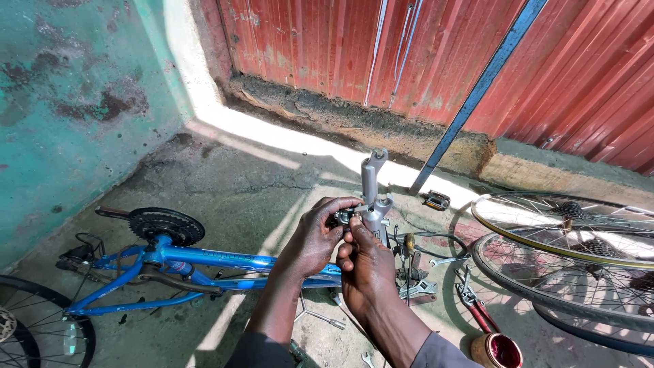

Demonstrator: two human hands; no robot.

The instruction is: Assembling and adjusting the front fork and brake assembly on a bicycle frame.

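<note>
A blue bicycle frame (204, 260) lies upside down on the concrete floor, its black chainring (165, 225) to the left. A grey metal fork leg (372, 197) stands upright from the frame's front end. My left hand (315, 236) pinches a small dark fitting (343, 217) against that grey part. My right hand (365, 267) closes on the grey part just below, fingers curled around it. Both hands touch each other at the fitting.
Two loose spoked wheels (565, 245) lie at the right. Red-handled pliers (477, 310), wrenches (417, 291), a pedal (436, 200) and a red-lined tin (499, 350) lie nearby. A blue bar (477, 92) leans on the red corrugated wall; a teal wall stands left.
</note>
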